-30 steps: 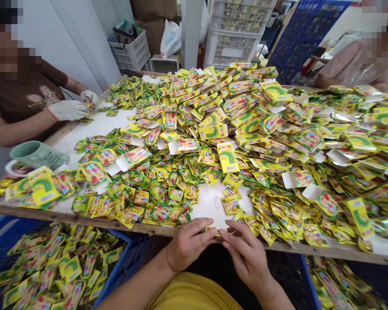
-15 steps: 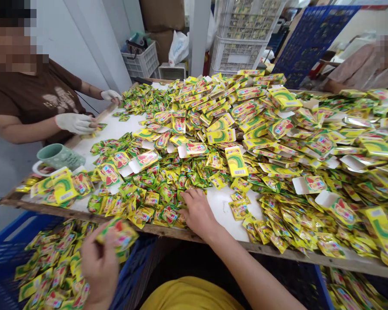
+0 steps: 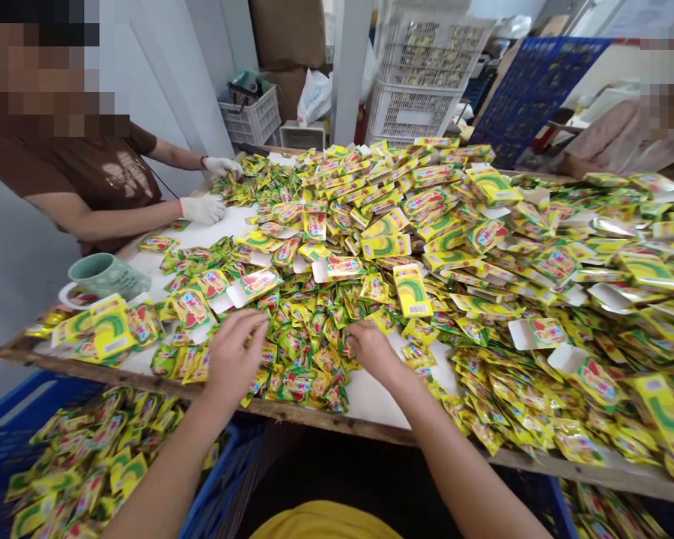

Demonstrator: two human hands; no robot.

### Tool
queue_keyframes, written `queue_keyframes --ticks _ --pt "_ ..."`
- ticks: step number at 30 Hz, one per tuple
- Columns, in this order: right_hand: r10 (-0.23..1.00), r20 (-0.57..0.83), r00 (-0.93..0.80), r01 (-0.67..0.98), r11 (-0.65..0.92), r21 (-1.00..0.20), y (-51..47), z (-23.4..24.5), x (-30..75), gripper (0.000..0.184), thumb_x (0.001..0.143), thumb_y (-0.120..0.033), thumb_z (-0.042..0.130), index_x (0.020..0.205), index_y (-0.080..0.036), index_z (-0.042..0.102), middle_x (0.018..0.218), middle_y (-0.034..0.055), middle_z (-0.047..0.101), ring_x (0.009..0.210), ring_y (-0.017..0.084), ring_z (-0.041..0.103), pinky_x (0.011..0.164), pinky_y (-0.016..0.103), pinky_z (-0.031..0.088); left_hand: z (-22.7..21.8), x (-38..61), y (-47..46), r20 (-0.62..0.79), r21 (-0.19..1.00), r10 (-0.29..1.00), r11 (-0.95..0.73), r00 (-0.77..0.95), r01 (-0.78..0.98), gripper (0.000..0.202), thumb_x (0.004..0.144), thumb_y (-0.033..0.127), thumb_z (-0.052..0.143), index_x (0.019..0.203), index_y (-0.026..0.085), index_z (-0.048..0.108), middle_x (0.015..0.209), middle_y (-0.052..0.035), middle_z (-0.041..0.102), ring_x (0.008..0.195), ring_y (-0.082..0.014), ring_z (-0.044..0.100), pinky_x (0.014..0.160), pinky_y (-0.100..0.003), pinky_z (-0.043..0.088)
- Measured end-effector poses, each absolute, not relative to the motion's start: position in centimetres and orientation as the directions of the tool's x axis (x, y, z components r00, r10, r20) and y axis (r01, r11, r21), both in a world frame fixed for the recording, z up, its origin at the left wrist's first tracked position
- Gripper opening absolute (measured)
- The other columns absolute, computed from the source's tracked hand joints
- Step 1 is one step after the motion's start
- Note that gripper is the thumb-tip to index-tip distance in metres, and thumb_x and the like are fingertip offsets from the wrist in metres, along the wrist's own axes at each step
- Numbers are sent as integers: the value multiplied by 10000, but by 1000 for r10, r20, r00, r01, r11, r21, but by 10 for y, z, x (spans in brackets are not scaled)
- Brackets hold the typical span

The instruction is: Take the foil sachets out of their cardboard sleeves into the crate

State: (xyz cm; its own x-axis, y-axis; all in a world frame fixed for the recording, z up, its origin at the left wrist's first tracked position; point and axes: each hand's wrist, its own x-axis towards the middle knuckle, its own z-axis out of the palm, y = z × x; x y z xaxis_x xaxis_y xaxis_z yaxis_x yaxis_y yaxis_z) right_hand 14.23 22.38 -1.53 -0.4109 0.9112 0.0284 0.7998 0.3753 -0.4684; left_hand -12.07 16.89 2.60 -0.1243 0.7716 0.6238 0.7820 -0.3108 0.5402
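Note:
My left hand (image 3: 237, 353) is over the near-left part of a heap of small green and yellow sachets (image 3: 297, 344). Its fingers are curled together, and anything between them is hidden. Across the heap from it, my right hand (image 3: 375, 350) reaches in from the right with bent fingers pressed together at the sachets; what they pinch cannot be made out. An open-ended yellow box (image 3: 412, 290) with a green pattern lies just beyond my right hand. Another box with a white open flap (image 3: 252, 286) rests beyond my left hand.
A large mound of yellow boxes (image 3: 443, 195) covers the table's middle and right. A green mug (image 3: 109, 275) stands at the left edge. Blue crates (image 3: 39, 400) sit below the wooden table edge (image 3: 314, 421). A co-worker's gloved hands (image 3: 202, 210) work at far left; another person sits far right.
My left hand has let go of the yellow box over the crate and moved up and right to the heap. My right hand has shifted slightly right. The co-worker's gloved hands moved right.

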Motion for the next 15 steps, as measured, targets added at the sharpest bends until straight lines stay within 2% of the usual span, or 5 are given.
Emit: queue_keyframes --ticks 4,7,9,12,15 --pt "900 41 -433 799 405 -445 216 -21 134 96 801 -110 601 869 -156 651 913 80 608 876 208 558 780 297 439 39 -62 252 584 436 798 -461 146 773 226 850 215 583 1066 199 648 1106 -79 625 1066 -220 565 947 -379 457" --pt "902 51 -429 811 410 -418 203 -14 135 89 795 -120 626 879 -150 626 980 114 603 953 250 535 831 348 438 43 -41 296 465 285 845 -423 262 860 476 756 242 703 1210 182 573 1235 -124 557 1171 -304 475 961 -458 405" --pt "907 42 -420 824 400 -401 190 -9 138 80 800 -132 631 874 -148 602 970 119 603 947 263 537 820 366 443 48 -33 311 360 222 881 -401 308 889 552 722 236 738 1239 168 556 1220 -143 554 1161 -334 466 930 -483 390" --pt "921 -15 -389 821 339 -460 165 -6 149 140 812 -128 621 943 -151 575 920 87 615 853 229 576 753 334 458 60 -30 304 308 227 882 -432 356 873 530 724 275 745 1219 175 581 1107 -126 564 1071 -310 509 881 -449 402" --pt "919 -46 -392 717 274 -641 142 -8 172 205 800 -132 640 992 -183 589 929 56 635 829 190 602 744 295 464 73 -37 264 288 355 857 -510 427 784 618 701 432 745 1252 219 564 1074 -86 522 938 -239 552 803 -356 441"
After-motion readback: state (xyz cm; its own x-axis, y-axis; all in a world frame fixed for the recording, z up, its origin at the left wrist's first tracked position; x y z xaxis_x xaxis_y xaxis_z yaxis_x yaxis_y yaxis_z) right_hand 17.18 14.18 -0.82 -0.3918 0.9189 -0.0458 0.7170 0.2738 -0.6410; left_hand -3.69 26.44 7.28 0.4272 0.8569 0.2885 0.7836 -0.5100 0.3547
